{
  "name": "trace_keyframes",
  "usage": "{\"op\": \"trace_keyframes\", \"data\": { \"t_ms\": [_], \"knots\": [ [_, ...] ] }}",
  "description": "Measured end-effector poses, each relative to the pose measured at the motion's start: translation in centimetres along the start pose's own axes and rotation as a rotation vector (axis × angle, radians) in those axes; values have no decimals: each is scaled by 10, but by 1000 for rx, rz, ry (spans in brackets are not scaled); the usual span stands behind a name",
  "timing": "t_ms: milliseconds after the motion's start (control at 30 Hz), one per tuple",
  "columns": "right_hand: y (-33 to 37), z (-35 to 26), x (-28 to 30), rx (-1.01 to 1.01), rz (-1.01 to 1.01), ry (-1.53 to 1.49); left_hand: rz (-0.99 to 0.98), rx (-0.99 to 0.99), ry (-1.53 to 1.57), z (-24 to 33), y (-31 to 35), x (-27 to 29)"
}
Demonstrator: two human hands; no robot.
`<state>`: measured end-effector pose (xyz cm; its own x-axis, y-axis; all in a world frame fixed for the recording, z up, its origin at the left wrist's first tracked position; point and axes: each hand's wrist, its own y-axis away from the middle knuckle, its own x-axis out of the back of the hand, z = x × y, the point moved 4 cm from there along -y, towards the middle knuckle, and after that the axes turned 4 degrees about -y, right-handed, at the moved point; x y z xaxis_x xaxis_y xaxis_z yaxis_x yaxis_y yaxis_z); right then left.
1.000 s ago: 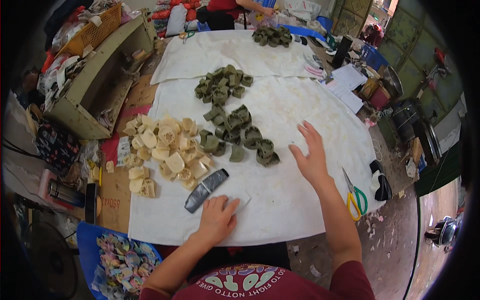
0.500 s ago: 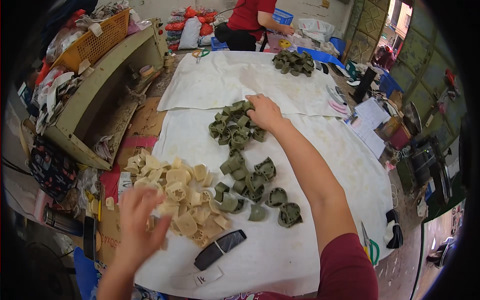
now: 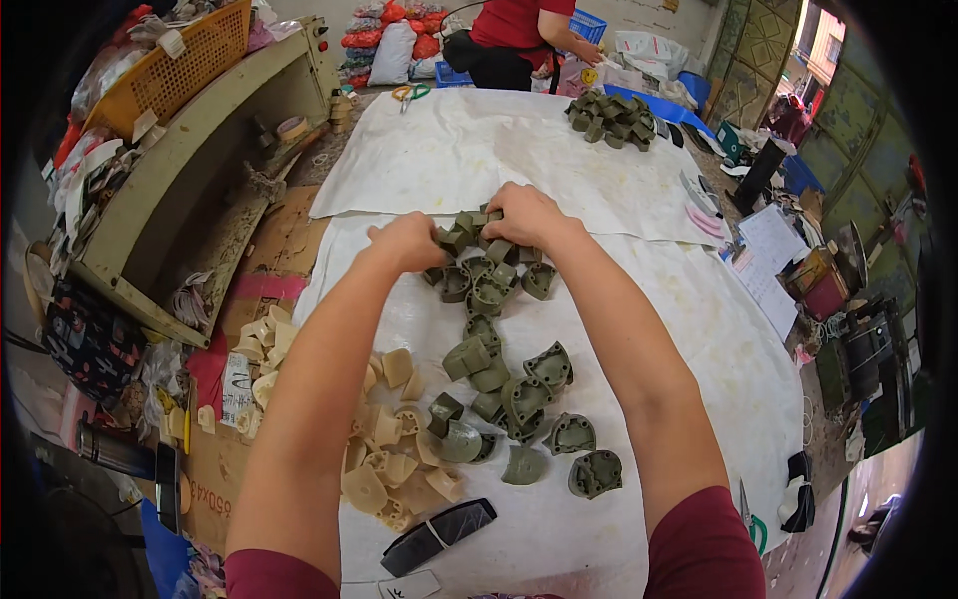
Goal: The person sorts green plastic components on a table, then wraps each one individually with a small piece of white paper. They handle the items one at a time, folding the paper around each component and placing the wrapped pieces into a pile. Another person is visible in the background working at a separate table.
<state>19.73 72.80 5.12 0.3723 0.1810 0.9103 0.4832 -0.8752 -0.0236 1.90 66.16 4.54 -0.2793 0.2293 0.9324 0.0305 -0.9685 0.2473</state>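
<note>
My left hand (image 3: 407, 243) curls its fingers against the left edge of a pile of olive-green molded cups (image 3: 493, 283), gripping some of them. Opposite it, my right hand (image 3: 524, 215) has its fingers bent over cups at the far right of the same pile. The fingertips of both hands are partly hidden among the pieces. A second group of green cups (image 3: 529, 394) trails toward me, some with their hollow, ribbed insides showing. Cream-coloured pieces (image 3: 391, 429) of similar shape lie by my left forearm, which covers part of their heap.
Another green heap (image 3: 611, 118) sits at the table's far right. Near me lie a banded black strip (image 3: 439, 537) and green-handled scissors (image 3: 750, 519); more scissors (image 3: 409, 95) lie at the far edge. A metal trough (image 3: 210, 180) borders the left. A co-worker (image 3: 509, 45) stands beyond.
My left hand has reached forward from above the cream pieces to the far green pile. My right hand stays at that pile, its fingers now bent further over the cups.
</note>
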Motion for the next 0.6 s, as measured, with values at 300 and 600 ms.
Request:
{"op": "trace_keyframes", "data": {
  "t_ms": [300,600],
  "knots": [
    [0,7,2,-17,36,-9,30,15,-134,-8,3,-6],
    [9,57,12,-77,179,-521,53,77,-90,-3,-2,-12]
  ]
}}
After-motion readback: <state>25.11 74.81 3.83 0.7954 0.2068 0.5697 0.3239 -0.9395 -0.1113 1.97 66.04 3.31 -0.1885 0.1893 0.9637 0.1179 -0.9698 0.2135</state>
